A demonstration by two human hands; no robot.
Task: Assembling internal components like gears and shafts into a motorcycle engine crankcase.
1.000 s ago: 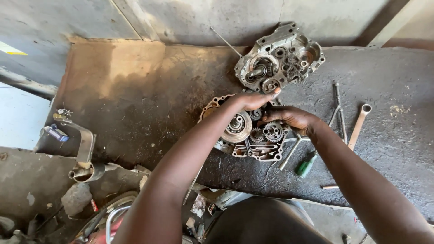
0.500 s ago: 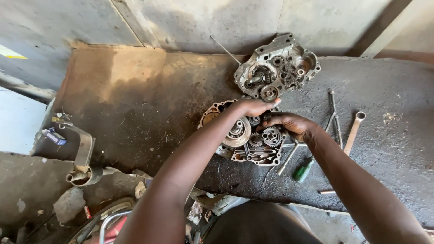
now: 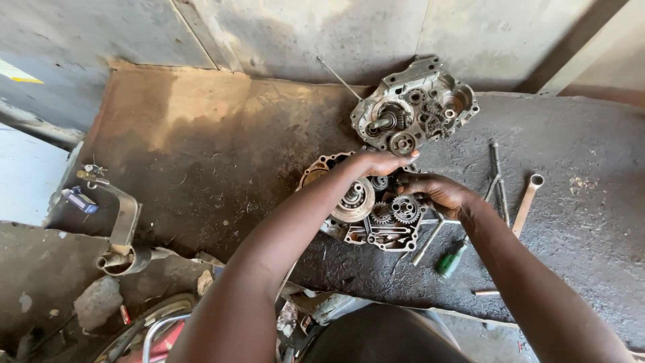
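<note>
Head view: both hands have stayed on the open engine case (image 3: 366, 208) mid-worktop over the last second. Left hand (image 3: 379, 163) rests flat on its upper rim; right hand (image 3: 433, 191), fingers curled over the gears (image 3: 403, 210), grip unclear. Work looks paused.

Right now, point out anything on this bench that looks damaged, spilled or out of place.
Nothing looks broken or spilled. Both hands, left hand and right hand, rest on the open engine case half with its gears exposed. The second case half lies apart by the wall. The spanner and green-handled screwdriver lie loose on the grimy bench.
</note>
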